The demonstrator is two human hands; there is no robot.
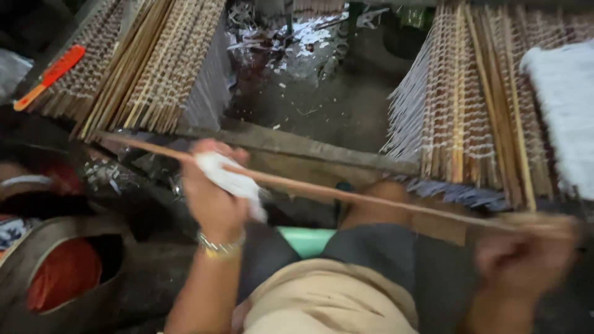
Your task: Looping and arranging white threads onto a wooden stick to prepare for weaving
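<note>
A long thin wooden stick (371,199) runs across the view from upper left to lower right. My left hand (213,198) grips a white cloth (234,183) wrapped around the stick near its left part. A metal bracelet sits on that wrist. My right hand (526,253), blurred, is closed around the stick's right end. My knees in dark shorts and a beige shirt are below.
Racks of wooden sticks strung with white pieces lean at upper left (142,68) and right (470,105). An orange tool (49,75) lies on the left rack. A white fluffy pile (566,105) sits far right. A round container with red inside (62,272) is lower left.
</note>
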